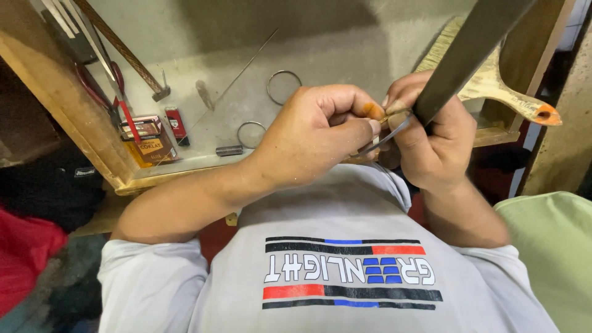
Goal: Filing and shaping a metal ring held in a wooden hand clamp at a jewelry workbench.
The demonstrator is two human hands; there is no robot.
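Hands met close above the chest: left hand (320, 132) was clenched, thumb and forefinger pinching a thin metal ring (385, 137). Right hand (431, 145) was closed round the ring's other side and a long dark flat file (468, 52) laid across it. Judged: filing was under way, not finished. Beyond, on the grey bench (345, 49), lay 2 rings (284, 86) (251, 134) apart from the hands, a small spring (229, 150), red-handled pliers (120, 102); whether those rings were already worked could not be told.
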